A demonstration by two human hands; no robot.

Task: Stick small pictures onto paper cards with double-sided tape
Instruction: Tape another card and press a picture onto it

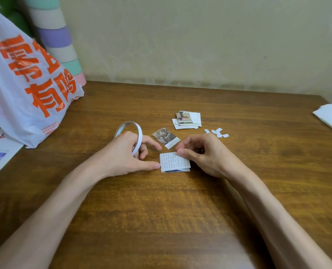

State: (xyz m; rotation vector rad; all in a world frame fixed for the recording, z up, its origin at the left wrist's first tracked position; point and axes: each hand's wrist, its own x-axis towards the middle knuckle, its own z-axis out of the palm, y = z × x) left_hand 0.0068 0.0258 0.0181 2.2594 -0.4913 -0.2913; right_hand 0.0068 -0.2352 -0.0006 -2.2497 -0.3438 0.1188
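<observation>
Now, left hand (126, 154): fingers curled round tape roll (140, 133), thumb tip at card's left edge.
Right hand (205, 152): thumb and forefinger pinch card's top right corner.
Card (171, 162): on table (161, 210), between hands, text up.
Picture (164, 135): just beyond card.
Stack (187, 119): farther back, scraps (217, 133) beside.

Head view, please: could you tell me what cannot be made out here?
All in the head view.
Print on the paper card: too small.
Sheet beneath: covered, only a blue edge shows.
Right hand: curled fingers hide any pinch.
Tape roll: lower part behind left hand.
</observation>
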